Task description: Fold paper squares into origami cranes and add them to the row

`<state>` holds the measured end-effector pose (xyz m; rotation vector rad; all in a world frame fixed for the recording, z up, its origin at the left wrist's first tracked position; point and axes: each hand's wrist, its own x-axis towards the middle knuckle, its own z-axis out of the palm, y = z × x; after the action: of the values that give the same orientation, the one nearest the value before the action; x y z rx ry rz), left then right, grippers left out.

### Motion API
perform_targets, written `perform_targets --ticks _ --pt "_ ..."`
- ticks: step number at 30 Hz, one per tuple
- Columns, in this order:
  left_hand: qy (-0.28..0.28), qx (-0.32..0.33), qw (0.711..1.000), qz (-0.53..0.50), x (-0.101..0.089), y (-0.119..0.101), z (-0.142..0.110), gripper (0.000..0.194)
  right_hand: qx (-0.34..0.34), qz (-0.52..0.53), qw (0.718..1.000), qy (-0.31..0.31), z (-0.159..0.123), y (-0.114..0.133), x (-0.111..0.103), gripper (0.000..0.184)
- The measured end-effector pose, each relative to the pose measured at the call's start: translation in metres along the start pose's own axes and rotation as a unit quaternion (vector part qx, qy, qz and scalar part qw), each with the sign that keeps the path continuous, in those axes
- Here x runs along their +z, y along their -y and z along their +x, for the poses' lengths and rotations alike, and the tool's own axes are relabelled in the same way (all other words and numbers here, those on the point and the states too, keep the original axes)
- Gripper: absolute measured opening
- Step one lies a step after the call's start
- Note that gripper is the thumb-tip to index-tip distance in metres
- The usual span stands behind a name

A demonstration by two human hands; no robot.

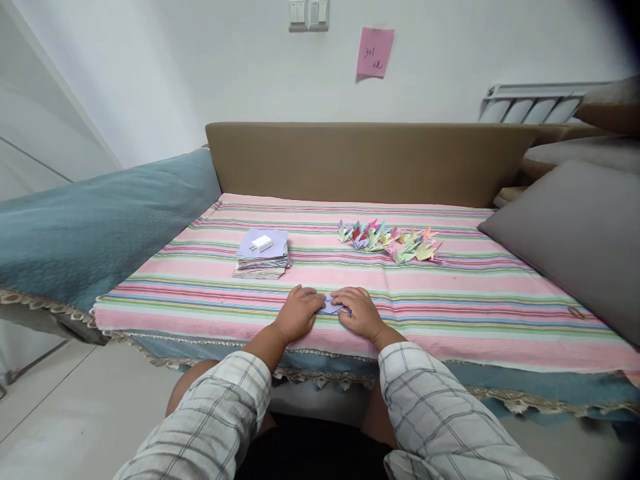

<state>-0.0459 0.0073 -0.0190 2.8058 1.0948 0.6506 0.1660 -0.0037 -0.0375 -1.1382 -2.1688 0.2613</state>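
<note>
A small piece of purple folding paper (331,305) lies on the striped cloth in front of me, partly covered by my fingers. My left hand (299,313) presses on its left side, fingers close together. From the right, my right hand (359,311) pinches and presses the paper's other edge, the thumb below and the fingers above. Folds show on the paper between the two hands. Beyond my left hand stands a stack of square paper sheets (261,269), purple on top, with a white charger plug (262,243) lying on it.
Several folded paper cranes (390,241) in many colours sit in a cluster at the back right. The pink striped cloth (165,280) covers the seat. A brown backrest (360,163) rises behind it, a blue-covered armrest (110,213) is left, and a grey cushion (570,233) leans right.
</note>
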Motion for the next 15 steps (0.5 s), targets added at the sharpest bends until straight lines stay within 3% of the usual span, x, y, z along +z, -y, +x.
perform_targets --ticks 6,15 --pt "-0.042 -0.019 0.997 -0.057 0.0055 0.0002 0.0002 0.02 0.012 0.012 1.0 0.0 -0.0001 0.0046 -0.0038 0.008" --pt "-0.053 -0.026 0.997 -0.058 0.0095 0.0004 0.0043 0.014 0.008 0.005 1.0 0.0 0.0005 0.0049 -0.0041 0.003"
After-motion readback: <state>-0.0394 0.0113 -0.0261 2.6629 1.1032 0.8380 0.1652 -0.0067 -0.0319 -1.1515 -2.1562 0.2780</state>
